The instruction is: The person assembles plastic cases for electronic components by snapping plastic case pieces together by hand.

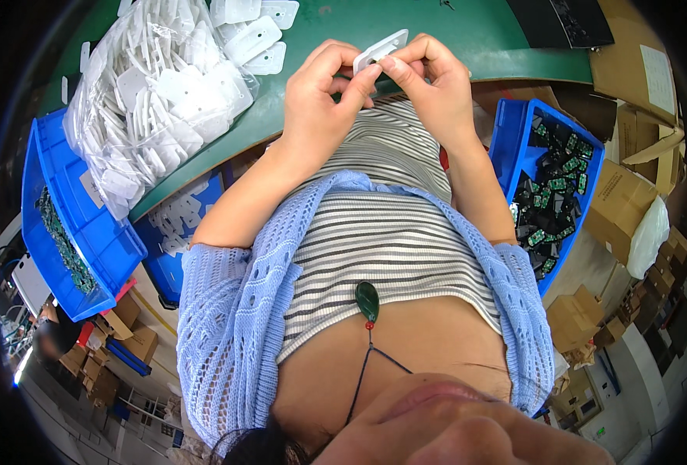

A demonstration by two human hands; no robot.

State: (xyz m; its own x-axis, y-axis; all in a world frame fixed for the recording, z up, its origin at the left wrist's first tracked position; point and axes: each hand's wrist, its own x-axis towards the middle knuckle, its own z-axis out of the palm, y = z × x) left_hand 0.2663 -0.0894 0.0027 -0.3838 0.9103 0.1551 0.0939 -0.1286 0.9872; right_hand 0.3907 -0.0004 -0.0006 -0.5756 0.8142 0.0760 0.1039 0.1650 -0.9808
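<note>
Both hands are raised together over the near edge of the green table, with a white plastic cover [381, 50] between them. My left hand [324, 97] pinches its near left corner between thumb and fingers. My right hand [439, 85] is closed at the cover's right side, with the thumb pressed near its lower edge. The cover is tilted up. Whether a small part sits behind it is hidden by the fingertips. Left of my left hand lies a clear plastic bag [161, 101] full of similar white covers, with several loose white covers [254, 39] beside it.
The green table [467, 46] spans the top. A blue bin [506, 143] at the right holds black parts with green circuit boards. Another blue bin [119, 256] at the left holds small green boards. Below the table, a blue tray [165, 267] carries white pieces. Cardboard boxes [619, 205] stand right.
</note>
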